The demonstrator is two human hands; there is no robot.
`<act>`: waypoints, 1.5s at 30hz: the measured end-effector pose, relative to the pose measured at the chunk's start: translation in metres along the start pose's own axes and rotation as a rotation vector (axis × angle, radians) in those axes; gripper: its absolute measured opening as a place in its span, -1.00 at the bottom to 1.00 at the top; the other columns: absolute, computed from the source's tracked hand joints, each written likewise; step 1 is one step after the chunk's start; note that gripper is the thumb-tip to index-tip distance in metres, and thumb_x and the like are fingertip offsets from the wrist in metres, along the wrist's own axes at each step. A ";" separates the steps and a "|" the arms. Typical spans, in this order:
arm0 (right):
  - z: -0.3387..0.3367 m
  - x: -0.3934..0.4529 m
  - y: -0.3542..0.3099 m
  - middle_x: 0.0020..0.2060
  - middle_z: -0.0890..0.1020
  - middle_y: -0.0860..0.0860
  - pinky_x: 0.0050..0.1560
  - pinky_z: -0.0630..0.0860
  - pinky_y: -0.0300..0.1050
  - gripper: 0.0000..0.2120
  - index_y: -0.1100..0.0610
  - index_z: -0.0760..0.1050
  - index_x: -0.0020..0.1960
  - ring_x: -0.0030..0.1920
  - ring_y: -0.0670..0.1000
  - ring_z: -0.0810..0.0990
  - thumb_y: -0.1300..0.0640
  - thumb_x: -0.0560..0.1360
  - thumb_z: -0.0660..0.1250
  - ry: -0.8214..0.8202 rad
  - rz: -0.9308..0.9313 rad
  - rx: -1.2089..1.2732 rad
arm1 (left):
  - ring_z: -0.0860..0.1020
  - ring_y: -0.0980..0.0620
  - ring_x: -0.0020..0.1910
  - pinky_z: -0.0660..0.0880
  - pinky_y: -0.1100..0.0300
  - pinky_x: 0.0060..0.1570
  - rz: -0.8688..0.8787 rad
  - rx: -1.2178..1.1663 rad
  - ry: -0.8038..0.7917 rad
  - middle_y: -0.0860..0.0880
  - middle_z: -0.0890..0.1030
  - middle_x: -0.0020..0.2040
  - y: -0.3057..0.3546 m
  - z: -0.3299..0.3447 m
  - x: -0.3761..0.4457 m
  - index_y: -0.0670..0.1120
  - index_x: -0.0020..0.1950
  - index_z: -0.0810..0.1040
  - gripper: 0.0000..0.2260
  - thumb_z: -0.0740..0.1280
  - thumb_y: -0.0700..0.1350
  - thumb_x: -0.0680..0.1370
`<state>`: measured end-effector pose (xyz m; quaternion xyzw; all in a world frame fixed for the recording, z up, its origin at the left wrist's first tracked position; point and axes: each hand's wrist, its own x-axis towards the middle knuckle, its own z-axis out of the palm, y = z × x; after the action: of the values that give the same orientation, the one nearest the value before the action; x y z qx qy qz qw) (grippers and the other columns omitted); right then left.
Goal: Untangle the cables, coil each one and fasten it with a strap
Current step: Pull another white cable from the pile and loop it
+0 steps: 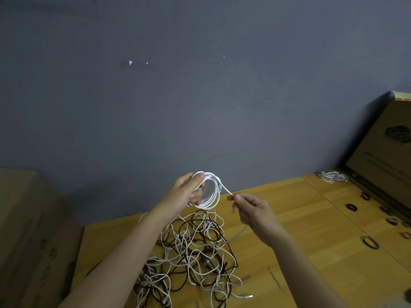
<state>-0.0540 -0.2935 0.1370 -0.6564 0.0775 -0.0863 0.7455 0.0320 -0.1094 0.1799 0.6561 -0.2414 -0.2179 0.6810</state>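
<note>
My left hand grips a white cable coil of several loops, held up above the table. My right hand pinches the loose end of that same white cable just right of the coil. Below both hands a tangle of white and black cables lies spread on the wooden table. Several black strap rings lie along the table's right side.
A finished bundle of white cable rests at the far right by a cardboard box. Another cardboard box stands at the left edge. A grey wall rises behind the table.
</note>
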 end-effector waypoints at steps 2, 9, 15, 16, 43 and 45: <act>-0.008 0.000 -0.003 -0.51 0.35 -0.04 -0.49 0.13 -0.29 -0.83 0.17 0.65 -0.13 -0.52 -0.11 0.19 0.09 0.44 0.35 -0.004 -0.023 0.005 | 0.23 0.13 -0.55 0.41 0.22 -0.30 -0.006 -0.003 0.017 0.07 0.23 -0.53 0.001 0.001 0.001 -0.15 -0.20 0.37 -0.73 0.10 -0.09 0.66; -0.015 0.021 -0.046 -0.56 0.23 -0.10 -0.54 0.13 -0.31 -0.82 0.20 0.62 -0.15 -0.54 -0.12 0.14 0.10 0.46 0.32 0.186 -0.212 0.102 | 0.21 0.11 -0.53 0.44 0.24 -0.25 0.007 0.055 -0.047 0.10 0.24 -0.55 0.004 0.010 0.003 -0.12 -0.24 0.37 -0.70 0.08 -0.10 0.67; 0.018 0.031 0.001 -0.58 0.42 -0.11 -0.45 0.34 -0.26 -0.73 0.14 0.55 -0.21 -0.53 -0.13 0.35 -0.03 0.54 0.28 0.232 -0.064 -0.283 | 0.15 0.10 -0.56 0.42 0.15 -0.23 0.056 -0.063 0.099 0.08 0.21 -0.56 -0.005 0.006 0.007 -0.13 -0.28 0.34 -0.67 0.03 -0.12 0.67; 0.025 0.029 0.016 -0.57 0.41 -0.06 -0.43 0.38 -0.23 -0.67 0.16 0.54 -0.21 -0.51 -0.08 0.38 -0.06 0.55 0.23 0.180 0.007 -0.259 | 0.16 0.11 -0.56 0.39 0.15 -0.25 0.072 -0.087 0.124 0.08 0.22 -0.55 -0.008 0.007 0.008 -0.13 -0.26 0.34 -0.68 0.03 -0.12 0.67; -0.001 0.036 0.024 -0.06 0.57 -0.05 -0.17 0.48 -0.10 -0.85 -0.01 0.63 0.03 -0.15 -0.01 0.55 0.04 0.50 0.34 0.219 -0.239 -1.122 | 0.52 0.04 -0.24 0.50 0.02 -0.08 -0.078 0.667 -0.113 0.02 0.51 -0.24 -0.045 -0.016 0.006 -0.05 -0.06 0.39 -0.41 0.11 0.49 0.40; -0.001 0.033 0.043 -0.12 0.54 -0.03 -0.20 0.44 -0.11 -0.80 0.01 0.61 0.01 -0.17 0.01 0.53 -0.06 0.53 0.30 0.182 -0.087 -1.206 | 0.57 0.04 -0.17 0.51 0.00 -0.04 -0.064 0.712 -0.182 0.03 0.58 -0.17 -0.037 -0.018 0.007 0.01 -0.01 0.48 -0.48 0.28 0.43 0.37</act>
<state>-0.0210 -0.2971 0.0941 -0.9553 0.1493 -0.1131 0.2287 0.0490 -0.1009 0.1425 0.8372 -0.3411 -0.1989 0.3784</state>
